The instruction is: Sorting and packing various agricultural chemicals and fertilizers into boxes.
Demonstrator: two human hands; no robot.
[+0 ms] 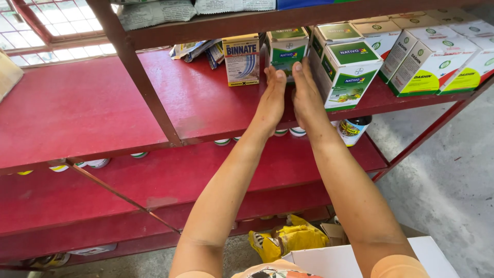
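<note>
head view: flat, unclenched left hand and right hand seemingly press green box between fingertips.

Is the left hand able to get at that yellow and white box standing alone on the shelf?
Probably yes. The left hand rests on the red shelf just right of the yellow and white box, and only bare shelf lies between them.

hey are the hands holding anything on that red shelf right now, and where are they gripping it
The left hand and right hand press flat against the front of a green and white cardboard box on the red metal shelf; a closed grip cannot be told.
</note>
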